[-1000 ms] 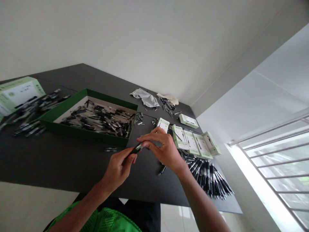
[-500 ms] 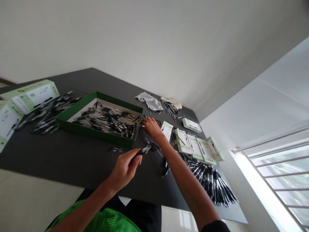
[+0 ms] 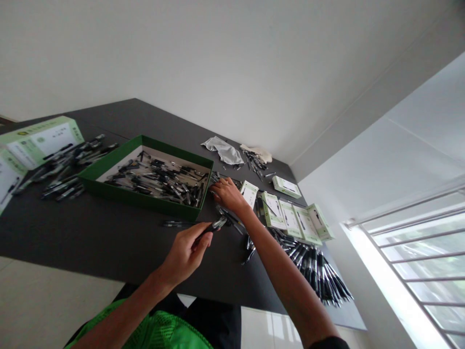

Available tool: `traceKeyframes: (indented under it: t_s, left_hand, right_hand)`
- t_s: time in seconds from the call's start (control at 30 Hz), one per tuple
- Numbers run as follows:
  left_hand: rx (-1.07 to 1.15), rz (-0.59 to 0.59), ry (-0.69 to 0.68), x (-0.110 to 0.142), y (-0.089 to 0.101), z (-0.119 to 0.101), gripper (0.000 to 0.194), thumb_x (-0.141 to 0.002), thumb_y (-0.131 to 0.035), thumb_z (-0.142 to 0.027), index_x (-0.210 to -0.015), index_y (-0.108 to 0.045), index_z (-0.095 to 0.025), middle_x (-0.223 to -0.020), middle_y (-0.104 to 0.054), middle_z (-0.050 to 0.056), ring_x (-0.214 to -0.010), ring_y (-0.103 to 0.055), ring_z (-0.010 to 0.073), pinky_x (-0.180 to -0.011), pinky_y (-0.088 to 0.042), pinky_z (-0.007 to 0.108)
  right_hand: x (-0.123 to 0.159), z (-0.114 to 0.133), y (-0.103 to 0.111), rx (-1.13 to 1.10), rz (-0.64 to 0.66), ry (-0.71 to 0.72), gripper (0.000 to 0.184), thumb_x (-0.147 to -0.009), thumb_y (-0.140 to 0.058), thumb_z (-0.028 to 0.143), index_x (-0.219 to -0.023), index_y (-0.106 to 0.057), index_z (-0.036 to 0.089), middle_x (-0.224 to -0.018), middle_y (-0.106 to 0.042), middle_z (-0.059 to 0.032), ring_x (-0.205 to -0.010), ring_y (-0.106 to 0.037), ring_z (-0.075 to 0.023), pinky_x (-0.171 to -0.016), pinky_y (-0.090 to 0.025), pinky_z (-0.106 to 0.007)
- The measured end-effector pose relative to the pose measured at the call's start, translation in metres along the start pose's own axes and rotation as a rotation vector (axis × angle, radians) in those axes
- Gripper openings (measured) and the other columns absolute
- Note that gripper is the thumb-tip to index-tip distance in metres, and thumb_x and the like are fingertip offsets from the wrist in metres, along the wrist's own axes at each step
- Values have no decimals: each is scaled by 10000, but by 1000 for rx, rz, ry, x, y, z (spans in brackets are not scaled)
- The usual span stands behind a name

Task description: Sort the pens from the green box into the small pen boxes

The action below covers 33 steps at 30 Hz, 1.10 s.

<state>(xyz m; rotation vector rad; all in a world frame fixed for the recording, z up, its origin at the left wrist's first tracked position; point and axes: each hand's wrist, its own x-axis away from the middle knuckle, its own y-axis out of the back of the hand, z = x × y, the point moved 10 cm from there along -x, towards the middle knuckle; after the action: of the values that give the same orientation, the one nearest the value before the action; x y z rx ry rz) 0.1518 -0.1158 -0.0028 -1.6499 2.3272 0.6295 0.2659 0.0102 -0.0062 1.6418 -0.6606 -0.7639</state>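
My left hand (image 3: 189,249) is closed around a small bundle of black pens (image 3: 219,222), their clear and silver ends sticking out past the thumb. Just beyond, my right hand (image 3: 228,193) reaches down at the right side of the green box (image 3: 136,204), its fingers curled onto pens (image 3: 215,177) lying there; the fingertips are partly hidden. Inside the box lie many loose black pens (image 3: 160,177). Under and beside my right wrist are more pens (image 3: 235,222) on the dark table.
White-and-green pen cartons (image 3: 290,217) stand right of my right arm, with a fanned pile of pens (image 3: 319,274) before them. A grey cloth (image 3: 225,151) and a cream cloth (image 3: 257,153) lie at the back. More cartons (image 3: 47,143) and pens (image 3: 69,167) are at left.
The view has shifted slightly, so everything sits a little further left. My left hand keeps its pens, and my right hand stays low beside the box with slight finger movement.
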Motion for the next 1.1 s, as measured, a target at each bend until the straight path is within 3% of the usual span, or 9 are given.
traceKeyframes:
  t_s: [0.2,0.33,0.5,0.63,0.73,0.87,1.1]
  left_hand:
    - [-2,6,12,1,-1,0,295,-1057,-504,-321,-1114,-726,-134,-712,-600,-15,-573,-537,111,-548,-414,203]
    - [-9,11,28,0,-1,2,307,-1058,-500,-333,-1128,-726,-136,-715,-602,-15,-571,-532,111,-546,-410,205]
    - [-25,1,66,0,-1,6,317,-1056,-498,-341,-1124,-728,-134,-718,-604,-15,-574,-535,110,-546,-411,198]
    - [-35,-18,88,-2,2,5,319,-1060,-490,-343,-1091,-728,-133,-703,-581,-18,-576,-537,112,-553,-416,198]
    - [-43,-47,100,-5,5,4,308,-1051,-507,-349,-1036,-727,-134,-694,-583,-18,-577,-549,114,-561,-426,197]
    - [-59,-70,108,-6,8,3,288,-1034,-523,-340,-987,-725,-141,-677,-589,-20,-568,-551,117,-549,-423,194]
    - [-80,-72,100,-7,7,4,272,-1019,-545,-326,-892,-708,-150,-661,-590,-23,-583,-576,121,-577,-439,193]
  right_hand:
    - [3,-2,5,-34,-49,-33,186,-984,-585,120,-1050,-754,159,-989,-762,-112,-1033,-590,-268,-972,-366,-405]
    - [9,-16,15,-82,-159,-152,185,-982,-586,139,-1037,-761,166,-971,-764,-115,-1001,-590,-271,-944,-392,-401]
    - [34,-45,46,-179,-378,-355,281,-1043,-481,194,-1155,-737,164,-1076,-766,-111,-981,-623,-246,-907,-458,-371]
    - [67,-54,81,-412,-535,-447,300,-1062,-492,293,-1105,-765,178,-915,-770,-71,-835,-655,-205,-757,-501,-309]
    - [81,-36,107,-639,-549,-362,260,-1037,-579,348,-1005,-799,213,-796,-759,-33,-752,-647,-188,-730,-492,-311]
    - [83,6,135,-571,-465,-139,241,-1032,-613,379,-955,-788,233,-877,-798,-35,-797,-651,-194,-827,-480,-355]
    - [78,33,137,-508,-397,18,229,-1033,-604,387,-979,-762,230,-934,-808,-22,-856,-673,-191,-852,-441,-366]
